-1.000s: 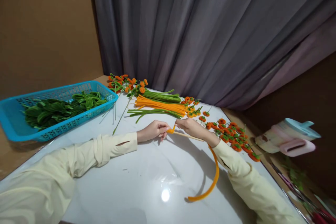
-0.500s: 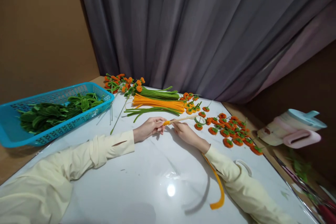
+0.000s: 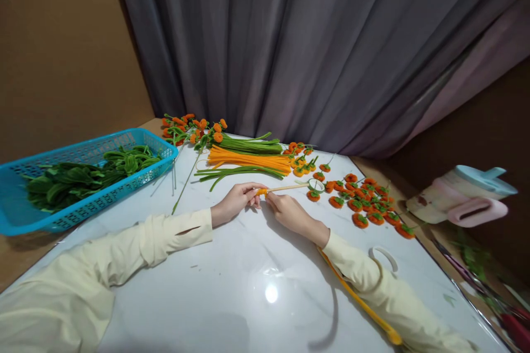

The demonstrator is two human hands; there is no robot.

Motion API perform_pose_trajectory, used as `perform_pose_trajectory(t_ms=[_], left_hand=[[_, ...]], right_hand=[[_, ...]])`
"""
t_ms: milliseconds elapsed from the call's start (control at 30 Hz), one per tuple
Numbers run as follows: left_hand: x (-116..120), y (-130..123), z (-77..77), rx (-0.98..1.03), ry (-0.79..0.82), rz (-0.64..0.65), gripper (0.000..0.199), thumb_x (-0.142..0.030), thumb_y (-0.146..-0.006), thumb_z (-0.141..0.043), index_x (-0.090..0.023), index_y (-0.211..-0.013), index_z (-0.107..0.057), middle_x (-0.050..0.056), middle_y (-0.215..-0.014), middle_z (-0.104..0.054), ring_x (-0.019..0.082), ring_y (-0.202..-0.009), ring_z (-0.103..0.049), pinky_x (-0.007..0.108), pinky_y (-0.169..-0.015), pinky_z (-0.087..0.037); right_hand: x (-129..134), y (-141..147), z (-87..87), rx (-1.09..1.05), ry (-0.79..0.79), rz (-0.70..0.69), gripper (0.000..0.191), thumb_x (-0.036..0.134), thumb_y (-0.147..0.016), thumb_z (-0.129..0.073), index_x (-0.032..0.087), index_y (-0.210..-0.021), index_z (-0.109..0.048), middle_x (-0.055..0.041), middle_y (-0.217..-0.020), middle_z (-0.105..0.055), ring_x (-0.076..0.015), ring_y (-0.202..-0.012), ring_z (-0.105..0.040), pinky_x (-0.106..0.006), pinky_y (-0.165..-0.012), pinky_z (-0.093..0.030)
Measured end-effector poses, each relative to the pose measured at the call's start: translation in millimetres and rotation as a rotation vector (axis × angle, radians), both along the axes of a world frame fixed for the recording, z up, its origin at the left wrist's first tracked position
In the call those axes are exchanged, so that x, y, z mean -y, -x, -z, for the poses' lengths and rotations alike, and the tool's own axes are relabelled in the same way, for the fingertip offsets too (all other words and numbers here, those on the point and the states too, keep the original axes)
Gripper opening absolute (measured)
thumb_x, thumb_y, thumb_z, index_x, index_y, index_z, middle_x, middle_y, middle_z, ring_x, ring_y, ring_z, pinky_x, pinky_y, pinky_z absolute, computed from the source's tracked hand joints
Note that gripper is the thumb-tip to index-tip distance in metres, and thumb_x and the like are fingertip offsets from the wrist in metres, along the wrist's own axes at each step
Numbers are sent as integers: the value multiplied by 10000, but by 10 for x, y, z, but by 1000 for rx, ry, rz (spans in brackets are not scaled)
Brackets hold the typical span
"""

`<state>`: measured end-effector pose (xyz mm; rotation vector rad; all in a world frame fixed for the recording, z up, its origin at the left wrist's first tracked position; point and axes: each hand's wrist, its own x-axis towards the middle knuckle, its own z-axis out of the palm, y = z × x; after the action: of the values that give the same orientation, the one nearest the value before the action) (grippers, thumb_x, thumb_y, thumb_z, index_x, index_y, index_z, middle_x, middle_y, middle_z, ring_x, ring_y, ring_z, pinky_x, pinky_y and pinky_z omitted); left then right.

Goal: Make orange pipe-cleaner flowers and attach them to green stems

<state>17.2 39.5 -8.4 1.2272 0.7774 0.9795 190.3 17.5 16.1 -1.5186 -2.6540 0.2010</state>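
white table (image 3: 215, 303), grey curtain (image 3: 248, 38) at far side. orange strip (image 3: 262, 192) coiled round pale stick (image 3: 290, 187), between hands, close together: left hand (image 3: 237, 201) pinched on coil, right hand (image 3: 292, 214) pinched on strip just right of it, equally near. stick's long axis left to right, right end slightly farther; loose tail toward near right.

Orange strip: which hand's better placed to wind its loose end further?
Likely the right hand: its fingertips are beside the coil on the stick, and the loose end trails by the right sleeve. The left hand pinches the coil's other side, so it seems better suited to steadying.
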Motion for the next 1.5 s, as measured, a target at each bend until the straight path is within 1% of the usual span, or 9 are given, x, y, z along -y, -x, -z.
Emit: perform_pose_trajectory(t_ms=[200,267,367,567,767,1033,1233,1367,1500], left_hand=[[45,2,-14,-211,-111,-32,213,-175,-800,-478,-93,-917,-637,-39,-514,-509,87,-440,-549,197,-476,-452],[75,19,-33,-274,-177,-35,220,-181,-803,-469,-103,-914,-642,-40,-521,-509,82,-426,-537,193,-469,-455],[114,46,-56,-356,-282,-35,240,-198,-816,-445,-116,-916,-647,-44,-517,-496,69,-380,-488,182,-430,-414],[142,81,-97,-480,-441,-75,268,-174,-823,-412,-129,-911,-661,-49,-460,-458,76,-374,-415,191,-436,-332],[118,115,-117,-520,-546,-79,258,-156,-815,-413,-147,-869,-664,-56,-429,-438,86,-406,-387,198,-474,-311],[145,117,-137,-440,-499,-36,175,-254,-851,-417,-143,-892,-547,-65,-478,-451,81,-409,-409,198,-476,-346],[93,100,-111,-197,-218,30,226,-346,-854,-421,-145,-898,-515,-42,-529,-490,82,-428,-448,181,-426,-377],[57,85,-95,-141,-139,62,286,-404,-857,-423,-138,-904,-520,-34,-508,-507,75,-389,-429,174,-394,-353],[74,64,-109,-218,-118,100,381,-480,-855,-427,-136,-712,-509,-25,-479,-491,59,-366,-359,175,-371,-310]], right_hand=[[130,69,-140,252,-82,-19,221,112,-824,-413,130,-1009,-533,-88,-807,-663,-205,-703,-621,-266,-530,-247],[164,84,-170,289,-133,-56,186,173,-868,-416,122,-1000,-537,-95,-807,-668,-218,-715,-631,-275,-530,-253],[172,78,-181,313,-179,-110,251,309,-944,-364,128,-985,-532,-99,-805,-674,-213,-685,-640,-280,-509,-238],[122,9,-227,416,-266,-145,244,291,-971,-317,125,-1057,-475,-86,-697,-641,-188,-584,-623,-286,-471,-175],[84,-58,-237,386,-413,-213,214,173,-944,-349,171,-1123,-466,-80,-936,-615,-123,-586,-586,-289,-469,-140],[38,-71,-191,224,-301,-209,210,258,-969,-337,165,-990,-524,-30,-815,-625,-92,-556,-541,-279,-480,-131],[59,-49,-231,156,-273,-186,272,305,-981,-320,164,-946,-549,-34,-801,-645,-86,-554,-537,-273,-491,-128],[63,-50,-245,176,-276,-200,271,283,-982,-316,154,-962,-553,-41,-798,-639,-83,-532,-518,-276,-491,-124],[69,-52,-242,201,-291,-211,282,257,-985,-294,143,-926,-545,-39,-780,-622,-75,-494,-485,-284,-488,-121]])
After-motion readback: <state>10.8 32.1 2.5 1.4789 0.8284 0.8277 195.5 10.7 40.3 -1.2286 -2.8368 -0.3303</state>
